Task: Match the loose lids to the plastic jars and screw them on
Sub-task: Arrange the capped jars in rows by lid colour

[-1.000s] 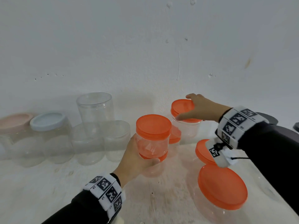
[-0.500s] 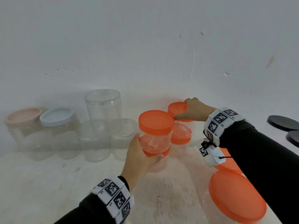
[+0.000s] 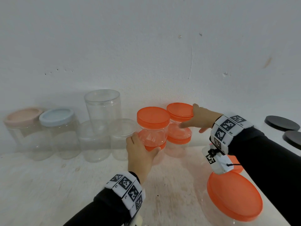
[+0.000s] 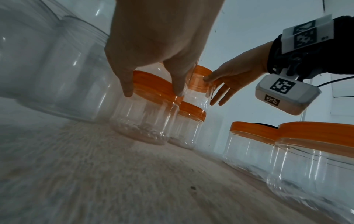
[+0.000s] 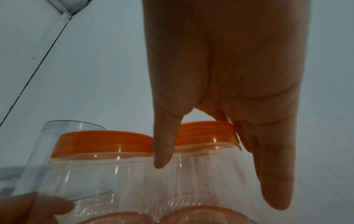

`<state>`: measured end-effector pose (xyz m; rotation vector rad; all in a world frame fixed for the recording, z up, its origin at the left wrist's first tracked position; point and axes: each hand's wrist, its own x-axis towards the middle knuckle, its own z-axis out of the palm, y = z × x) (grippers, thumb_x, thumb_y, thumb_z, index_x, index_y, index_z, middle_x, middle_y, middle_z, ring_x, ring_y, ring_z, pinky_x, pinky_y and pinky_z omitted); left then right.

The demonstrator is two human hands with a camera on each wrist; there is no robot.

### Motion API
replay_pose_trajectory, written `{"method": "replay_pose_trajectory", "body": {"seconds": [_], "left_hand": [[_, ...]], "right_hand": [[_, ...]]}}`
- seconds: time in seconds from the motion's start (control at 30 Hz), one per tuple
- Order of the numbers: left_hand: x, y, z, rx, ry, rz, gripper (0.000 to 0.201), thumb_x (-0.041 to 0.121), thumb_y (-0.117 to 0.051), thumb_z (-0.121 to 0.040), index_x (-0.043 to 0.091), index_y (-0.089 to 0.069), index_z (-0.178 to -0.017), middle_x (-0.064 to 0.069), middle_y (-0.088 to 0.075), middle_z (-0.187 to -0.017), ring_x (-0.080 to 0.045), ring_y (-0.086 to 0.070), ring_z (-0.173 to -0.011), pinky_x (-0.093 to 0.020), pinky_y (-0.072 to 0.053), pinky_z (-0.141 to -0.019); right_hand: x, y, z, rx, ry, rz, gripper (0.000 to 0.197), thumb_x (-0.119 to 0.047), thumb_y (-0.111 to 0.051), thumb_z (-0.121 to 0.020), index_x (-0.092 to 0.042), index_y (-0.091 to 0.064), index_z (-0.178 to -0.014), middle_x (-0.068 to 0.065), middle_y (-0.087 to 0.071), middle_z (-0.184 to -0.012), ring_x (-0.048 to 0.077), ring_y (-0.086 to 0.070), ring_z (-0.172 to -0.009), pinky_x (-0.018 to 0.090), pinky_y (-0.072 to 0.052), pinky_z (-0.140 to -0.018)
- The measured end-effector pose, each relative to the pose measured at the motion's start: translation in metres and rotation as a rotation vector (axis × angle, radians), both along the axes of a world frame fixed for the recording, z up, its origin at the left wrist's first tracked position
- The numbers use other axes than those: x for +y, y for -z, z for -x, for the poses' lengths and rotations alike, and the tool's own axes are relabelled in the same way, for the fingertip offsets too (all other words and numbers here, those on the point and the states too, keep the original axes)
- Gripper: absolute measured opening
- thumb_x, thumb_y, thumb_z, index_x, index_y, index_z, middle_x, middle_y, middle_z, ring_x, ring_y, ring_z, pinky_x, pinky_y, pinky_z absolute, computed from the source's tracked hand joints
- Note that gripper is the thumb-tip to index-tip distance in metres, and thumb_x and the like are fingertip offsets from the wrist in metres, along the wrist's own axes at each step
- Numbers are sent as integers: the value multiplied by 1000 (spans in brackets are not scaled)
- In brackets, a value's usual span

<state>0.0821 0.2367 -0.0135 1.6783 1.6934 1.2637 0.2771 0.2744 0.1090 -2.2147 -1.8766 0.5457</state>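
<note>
My left hand point(image 3: 144, 146) grips a small clear jar with an orange lid point(image 3: 153, 117) round its lower part. It is right on top of another orange-lidded jar point(image 4: 145, 121); whether it rests on it I cannot tell. Just to its right a second such pair is stacked, the upper jar point(image 3: 178, 128) on the lower point(image 3: 179, 141). My right hand point(image 3: 191, 117) has its fingers straight and spread, with a fingertip point(image 4: 206, 78) against the rim of that upper jar's orange lid point(image 3: 179, 110). In the right wrist view both lids point(image 5: 103, 142) point(image 5: 205, 131) sit level on their jars.
Against the wall to the left stand lidless clear jars, a tall one point(image 3: 102, 110) on two short ones point(image 3: 93, 141), then a blue-lidded jar point(image 3: 57, 117) and a pink-lidded jar point(image 3: 24, 116). Wide orange-lidded jars point(image 3: 234, 196) stand front right. Black lids point(image 3: 281, 123) lie far right.
My left hand has carried its jar back and right, close beside the other stack. My right hand has loosened from the far lid; its fingers now spread straight.
</note>
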Motion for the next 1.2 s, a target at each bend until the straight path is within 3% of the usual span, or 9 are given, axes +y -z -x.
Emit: {"method": "replay_pose_trajectory", "body": {"seconds": [0.33,0.83,0.97,1.1,1.2], "left_hand": [[11,-6,-19,-11,-27,76,76,22,-67,-90,0,-23,-147,-15,-34,-147,-25,-36,-136,-30,-32,-111],[11,-7,-23,13,-40,112,75,15,-60,-94,3,-15,-152,-12,-25,-155,-23,-31,-141,-24,-29,-109],[5,-11,-16,2,5,79,74,18,-63,-92,2,-20,-150,-12,-29,-152,-22,-30,-140,-20,-24,-106],[-6,-17,-8,-35,61,3,72,19,-67,-89,3,-28,-147,-12,-35,-147,-19,-33,-134,-9,-17,-96],[-17,-25,-7,-32,128,-87,66,17,-68,-87,6,-35,-143,-5,-39,-141,-10,-35,-126,-9,-22,-99]], "right_hand": [[3,2,-15,73,36,0,84,-47,-78,-74,-8,-33,-133,9,-51,-119,25,-62,-97,44,-57,-85],[-3,3,-20,43,13,-28,86,-48,-76,-76,-7,-29,-135,9,-54,-118,27,-63,-98,44,-57,-84],[-16,-6,-27,-73,1,-69,85,-52,-72,-79,-6,-28,-136,11,-50,-123,19,-58,-84,33,-51,-73],[-38,-8,-44,-97,13,-166,95,-49,-70,-82,-5,-18,-148,15,-41,-143,28,-48,-120,31,-38,-87],[-59,-4,-56,-103,36,-180,94,-47,-70,-83,-8,-18,-151,14,-38,-146,28,-45,-126,33,-37,-93]]}}
